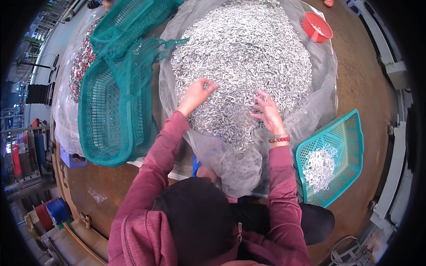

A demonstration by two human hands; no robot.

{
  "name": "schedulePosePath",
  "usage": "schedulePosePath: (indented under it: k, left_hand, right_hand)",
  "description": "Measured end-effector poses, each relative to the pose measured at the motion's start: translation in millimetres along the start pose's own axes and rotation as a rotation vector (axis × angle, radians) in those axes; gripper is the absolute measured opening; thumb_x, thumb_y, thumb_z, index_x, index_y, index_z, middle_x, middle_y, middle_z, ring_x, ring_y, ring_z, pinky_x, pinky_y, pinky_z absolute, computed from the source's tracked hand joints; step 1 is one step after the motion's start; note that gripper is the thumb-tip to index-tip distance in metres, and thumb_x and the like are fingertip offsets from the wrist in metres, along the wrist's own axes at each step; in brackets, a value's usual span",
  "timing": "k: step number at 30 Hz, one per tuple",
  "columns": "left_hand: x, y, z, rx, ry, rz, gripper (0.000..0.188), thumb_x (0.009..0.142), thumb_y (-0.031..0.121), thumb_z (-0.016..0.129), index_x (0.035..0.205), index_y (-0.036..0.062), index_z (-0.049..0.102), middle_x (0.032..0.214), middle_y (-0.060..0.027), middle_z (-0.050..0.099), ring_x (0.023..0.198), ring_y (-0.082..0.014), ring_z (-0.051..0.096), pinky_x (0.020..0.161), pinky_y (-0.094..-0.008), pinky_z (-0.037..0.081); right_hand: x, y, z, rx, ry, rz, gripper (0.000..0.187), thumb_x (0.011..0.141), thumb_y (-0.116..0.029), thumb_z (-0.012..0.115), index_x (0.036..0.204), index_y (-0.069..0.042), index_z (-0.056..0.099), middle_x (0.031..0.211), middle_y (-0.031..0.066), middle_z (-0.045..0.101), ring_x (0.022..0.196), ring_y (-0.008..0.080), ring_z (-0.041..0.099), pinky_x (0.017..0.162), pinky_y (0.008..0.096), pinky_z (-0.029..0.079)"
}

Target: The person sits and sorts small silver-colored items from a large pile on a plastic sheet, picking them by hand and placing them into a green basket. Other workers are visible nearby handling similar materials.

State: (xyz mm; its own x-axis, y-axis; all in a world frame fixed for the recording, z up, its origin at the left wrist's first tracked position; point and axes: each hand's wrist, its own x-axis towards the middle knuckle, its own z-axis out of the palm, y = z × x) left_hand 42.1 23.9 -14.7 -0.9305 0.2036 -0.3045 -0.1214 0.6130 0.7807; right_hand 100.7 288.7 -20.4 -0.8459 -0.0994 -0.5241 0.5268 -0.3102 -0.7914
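A wide heap of small silvery-white hook-shaped pieces (244,48) lies on a sheet of sheer white netting (237,166). My left hand (197,95) is over the left part of the heap, thumb and fingers pinched together; whatever is between the fingertips is too small to make out. To its right, my right hand (268,113) hovers over the same pieces with its fingers spread apart, a red bead bracelet on the wrist. Grey pieces lie mixed among the whiter ones between my hands.
A teal basket (357,153) on the right holds more white pieces (320,168). Teal baskets (86,128) draped with green netting (137,71) stand on the left, beside a heap of red and white pieces (84,60). A red scoop (326,27) sits at the far right.
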Motion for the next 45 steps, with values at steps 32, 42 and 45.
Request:
schedulePosePath:
  k: [32, 42, 45]
  left_hand:
    - [-25, 33, 2, -0.362, -0.091, 0.144, 0.021, 0.090, 0.026, 0.059, 0.093, 0.0060, 0.062, 0.073, -0.0030, 0.056, 0.062, -0.0144, 0.049, 0.055, -0.0298, 0.038]
    - [-25, 37, 23, 0.330, 0.146, 0.521, 0.016, 0.079, 0.022, 0.067, 0.094, 0.0155, 0.070, 0.079, -0.0094, 0.053, 0.080, -0.0312, 0.056, 0.073, -0.0393, 0.048]
    - [-32, 57, 15, 0.073, 0.017, 0.453, 0.015, 0.079, 0.019, 0.070, 0.091, 0.0106, 0.071, 0.079, -0.0030, 0.058, 0.077, -0.0177, 0.058, 0.073, -0.0313, 0.046]
  right_hand:
    - [-18, 17, 5, -0.045, 0.127, -0.247, 0.019, 0.086, -0.020, 0.065, 0.087, -0.001, 0.067, 0.065, 0.0011, 0.061, 0.053, 0.0068, 0.053, 0.047, 0.0205, 0.039]
    - [-11, 31, 5, -0.468, 0.283, -0.497, 0.014, 0.084, -0.012, 0.066, 0.085, 0.001, 0.067, 0.071, 0.0032, 0.064, 0.057, 0.0072, 0.056, 0.048, 0.0220, 0.043]
    - [-19, 19, 10, 0.208, -0.031, -0.329, 0.018, 0.084, -0.016, 0.065, 0.091, 0.000, 0.067, 0.085, 0.0074, 0.067, 0.082, 0.0165, 0.064, 0.067, 0.0270, 0.049]
